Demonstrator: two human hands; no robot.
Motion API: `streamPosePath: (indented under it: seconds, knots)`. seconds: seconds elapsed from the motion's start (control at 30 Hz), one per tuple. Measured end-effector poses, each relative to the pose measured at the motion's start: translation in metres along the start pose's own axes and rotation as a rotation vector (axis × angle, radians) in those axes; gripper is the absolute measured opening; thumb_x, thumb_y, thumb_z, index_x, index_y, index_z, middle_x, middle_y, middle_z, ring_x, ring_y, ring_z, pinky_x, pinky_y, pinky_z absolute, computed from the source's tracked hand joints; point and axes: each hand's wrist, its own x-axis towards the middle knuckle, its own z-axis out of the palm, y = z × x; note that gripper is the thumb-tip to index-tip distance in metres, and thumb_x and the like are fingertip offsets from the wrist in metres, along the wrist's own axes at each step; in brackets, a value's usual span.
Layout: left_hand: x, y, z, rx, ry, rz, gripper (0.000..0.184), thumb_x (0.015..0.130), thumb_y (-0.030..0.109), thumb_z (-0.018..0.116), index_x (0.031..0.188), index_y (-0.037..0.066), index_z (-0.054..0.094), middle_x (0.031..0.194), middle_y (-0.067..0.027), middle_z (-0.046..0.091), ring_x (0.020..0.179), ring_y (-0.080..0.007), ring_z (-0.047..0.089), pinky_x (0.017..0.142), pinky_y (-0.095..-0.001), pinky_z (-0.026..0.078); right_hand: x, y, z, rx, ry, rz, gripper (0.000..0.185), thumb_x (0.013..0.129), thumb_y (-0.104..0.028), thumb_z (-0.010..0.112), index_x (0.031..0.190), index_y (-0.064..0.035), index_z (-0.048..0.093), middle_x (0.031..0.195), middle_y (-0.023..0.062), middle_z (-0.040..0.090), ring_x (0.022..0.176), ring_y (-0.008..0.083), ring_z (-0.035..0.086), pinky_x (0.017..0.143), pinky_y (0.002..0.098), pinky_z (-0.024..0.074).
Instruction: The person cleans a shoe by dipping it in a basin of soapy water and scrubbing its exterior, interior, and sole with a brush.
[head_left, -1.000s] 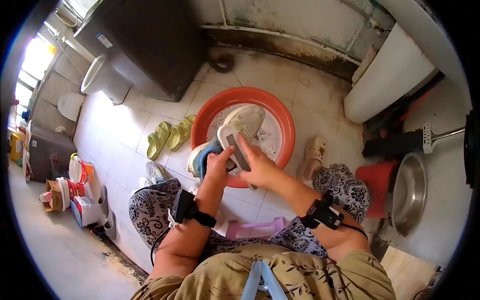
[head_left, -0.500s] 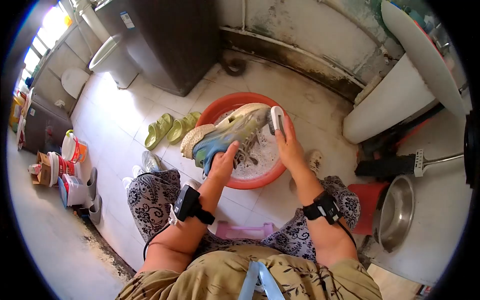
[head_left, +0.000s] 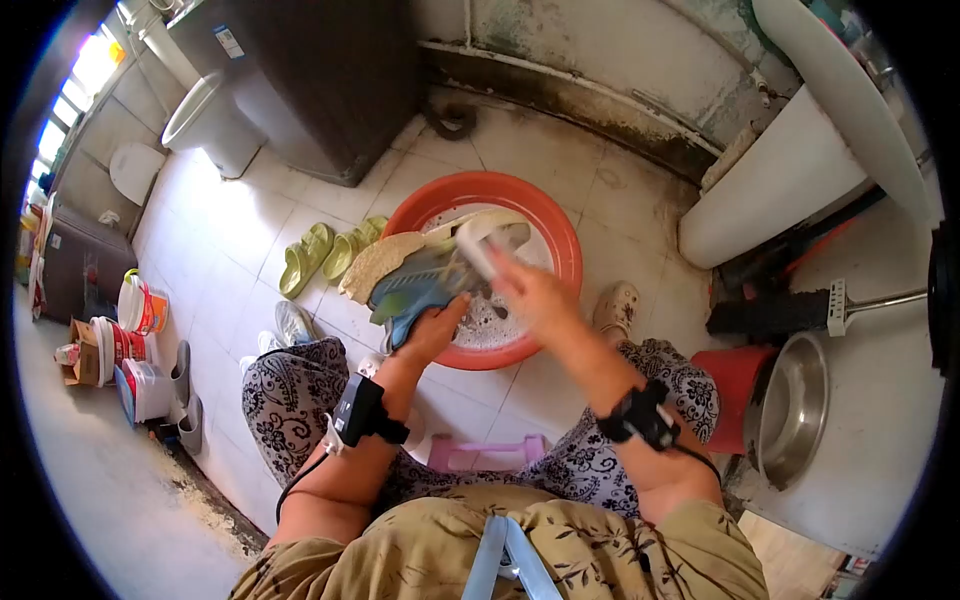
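A blue and cream sneaker [head_left: 415,272] is tilted over a red-orange basin [head_left: 570,240] of foamy water [head_left: 490,325]. My left hand [head_left: 437,325] is closed around the near side of the sneaker, by its opening. In my right hand [head_left: 537,292] is a white-backed scrub brush [head_left: 478,250], blurred by motion. The brush lies over the laces and upper of the sneaker, and its bristles are hidden from view. The sneaker's cream sole faces up and away from me.
Green clogs [head_left: 305,260] sit left of the basin. Several tubs [head_left: 143,303] and grey slippers [head_left: 190,420] line the left wall. A dark cabinet-like appliance [head_left: 310,90] stands beyond. To the right are a red bucket [head_left: 728,395], a metal bowl [head_left: 800,410] and a black-bristled brush [head_left: 765,314].
The brush has moved left and toward me, from the toe end onto the laces. The sneaker has shifted slightly left and turned in my left hand.
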Motion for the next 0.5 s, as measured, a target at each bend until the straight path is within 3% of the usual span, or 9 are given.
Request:
streamPosePath:
  seconds: [0.07,0.1,0.17,0.23,0.3,0.37,0.4,0.5]
  knots:
    - [0.004,-0.010,-0.008,0.037,-0.186,-0.232,0.038,0.086,0.031,0.054,0.107,0.001,0.057,0.101,-0.0105,0.059,0.095,-0.0214,0.051,0.088,-0.0311,0.038,-0.007,-0.009,0.011,0.047,0.018,-0.113,0.043,0.087,-0.036,0.052,0.128,-0.0289,0.045,0.084,0.0184,0.062,0.077,0.0331,0.061,0.068,0.0405,0.0471]
    - [0.000,-0.015,-0.006,0.041,-0.187,-0.239,0.038,0.086,0.031,0.054,0.107,0.001,0.057,0.101,-0.0105,0.059,0.095,-0.0214,0.051,0.088,-0.0311,0.038,-0.010,-0.011,0.014,0.096,0.039,-0.220,0.043,0.086,-0.040,0.051,0.128,-0.0313,0.046,0.080,0.0177,0.062,0.073,0.0356,0.060,0.066,0.0447,0.0469]
    - [-0.008,0.006,0.003,-0.047,-0.009,-0.071,0.039,0.086,0.033,0.053,0.107,0.000,0.058,0.101,-0.0108,0.059,0.095,-0.0219,0.051,0.089,-0.0317,0.038,0.004,0.007,0.003,0.055,0.013,-0.086,0.044,0.085,-0.040,0.052,0.128,-0.0315,0.045,0.078,0.0179,0.062,0.072,0.0365,0.060,0.065,0.0453,0.0468]
    - [-0.006,0.013,0.005,-0.005,-0.011,-0.032,0.038,0.086,0.031,0.053,0.107,0.000,0.058,0.101,-0.0108,0.059,0.095,-0.0218,0.052,0.088,-0.0318,0.039,0.014,0.023,-0.002,-0.062,0.190,0.096,0.044,0.085,-0.041,0.052,0.128,-0.0327,0.045,0.074,0.0182,0.061,0.070,0.0366,0.060,0.065,0.0453,0.0470]
    - [-0.003,0.009,0.003,0.016,-0.041,0.011,0.036,0.086,0.027,0.053,0.108,-0.001,0.058,0.106,-0.0103,0.059,0.098,-0.0215,0.052,0.089,-0.0317,0.038,0.009,0.019,0.008,-0.118,0.229,0.100,0.043,0.086,-0.040,0.051,0.128,-0.0313,0.045,0.071,0.0180,0.060,0.067,0.0358,0.060,0.061,0.0450,0.0468]
    - [0.023,-0.128,0.008,0.566,-0.175,0.235,0.035,0.086,0.026,0.054,0.109,-0.001,0.058,0.108,-0.0106,0.059,0.100,-0.0220,0.052,0.091,-0.0316,0.038,-0.008,-0.014,0.014,0.038,0.026,-0.006,0.043,0.087,-0.035,0.052,0.128,-0.0251,0.046,0.081,0.0171,0.062,0.073,0.0303,0.061,0.064,0.0388,0.0466]
    - [0.036,-0.199,0.010,0.813,-0.202,0.374,0.035,0.086,0.025,0.055,0.109,-0.001,0.058,0.109,-0.0108,0.059,0.101,-0.0223,0.052,0.091,-0.0315,0.038,-0.009,-0.017,0.012,0.042,0.026,-0.005,0.043,0.087,-0.035,0.052,0.128,-0.0251,0.046,0.081,0.0171,0.062,0.073,0.0303,0.061,0.064,0.0388,0.0466]
    - [-0.008,0.013,0.007,-0.124,-0.014,-0.102,0.033,0.085,0.023,0.056,0.108,-0.001,0.058,0.111,-0.0116,0.059,0.103,-0.0244,0.052,0.092,-0.0312,0.038,-0.004,-0.009,0.004,-0.025,0.052,-0.116,0.041,0.088,-0.035,0.049,0.128,-0.0257,0.046,0.075,0.0189,0.061,0.068,0.0348,0.060,0.062,0.0439,0.0477]
